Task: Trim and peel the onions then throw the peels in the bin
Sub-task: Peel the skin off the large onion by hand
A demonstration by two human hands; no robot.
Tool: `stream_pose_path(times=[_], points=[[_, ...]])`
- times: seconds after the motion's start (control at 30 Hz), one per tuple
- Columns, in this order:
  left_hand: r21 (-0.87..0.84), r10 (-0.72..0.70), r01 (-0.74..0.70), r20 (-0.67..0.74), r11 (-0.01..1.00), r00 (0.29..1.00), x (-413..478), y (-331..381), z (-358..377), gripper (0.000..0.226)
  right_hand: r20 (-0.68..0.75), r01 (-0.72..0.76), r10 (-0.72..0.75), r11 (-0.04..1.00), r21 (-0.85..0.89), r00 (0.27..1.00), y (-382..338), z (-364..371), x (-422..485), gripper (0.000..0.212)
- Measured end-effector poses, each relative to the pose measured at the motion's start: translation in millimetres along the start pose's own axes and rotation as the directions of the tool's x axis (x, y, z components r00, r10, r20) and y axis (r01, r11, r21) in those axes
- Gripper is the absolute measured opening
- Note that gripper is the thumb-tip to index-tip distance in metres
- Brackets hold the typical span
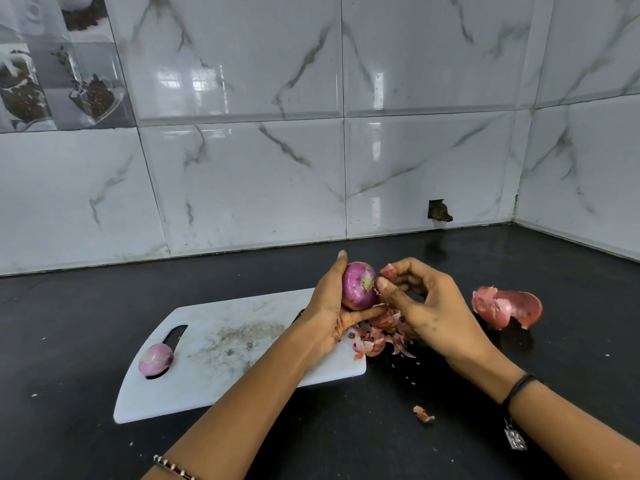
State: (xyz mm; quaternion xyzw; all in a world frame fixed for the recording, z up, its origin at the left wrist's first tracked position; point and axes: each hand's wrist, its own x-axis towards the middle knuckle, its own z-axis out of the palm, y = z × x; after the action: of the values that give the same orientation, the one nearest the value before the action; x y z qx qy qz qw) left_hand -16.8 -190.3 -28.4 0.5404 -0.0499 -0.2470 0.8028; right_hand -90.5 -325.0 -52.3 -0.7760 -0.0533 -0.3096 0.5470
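My left hand (pixel 329 306) grips a purple onion (pixel 358 287) above the right end of the white cutting board (pixel 221 358), cut end facing right. My right hand (pixel 426 306) pinches a strip of pink peel (pixel 388 270) at the onion's right side. A heap of loose peels (pixel 377 337) lies under both hands at the board's right edge. A second, pale peeled onion (pixel 156 359) rests on the board's handle slot at the left. No bin is in view.
A large curled pink peel (pixel 505 308) lies on the black countertop (pixel 519 358) to the right. A small peel scrap (pixel 423 413) sits near the front. The tiled wall (pixel 311 150) closes the back and right side.
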Motion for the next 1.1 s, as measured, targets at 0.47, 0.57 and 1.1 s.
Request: stream_pose_path(times=[0.47, 0.57, 1.1], points=[[0.120, 0.123, -0.122, -0.003, 0.985, 0.992, 8, -5, -1, 0.051, -0.145, 0.072, -0.100, 0.979, -0.191, 0.984, -4, -6, -3, 0.010], [0.190, 0.199, -0.202, 0.033, 0.961, 0.979, 8, -5, -4, 0.044, -0.128, 0.110, -0.124, 0.988, -0.113, 0.984, -11, -4, -5, 0.003], [0.456, 0.466, -0.421, 0.016, 0.784, 0.885, -2, 0, -2, 0.056, 0.158, 0.384, -0.353, 0.882, -0.272, 0.922, -9, 4, -4, 0.044]])
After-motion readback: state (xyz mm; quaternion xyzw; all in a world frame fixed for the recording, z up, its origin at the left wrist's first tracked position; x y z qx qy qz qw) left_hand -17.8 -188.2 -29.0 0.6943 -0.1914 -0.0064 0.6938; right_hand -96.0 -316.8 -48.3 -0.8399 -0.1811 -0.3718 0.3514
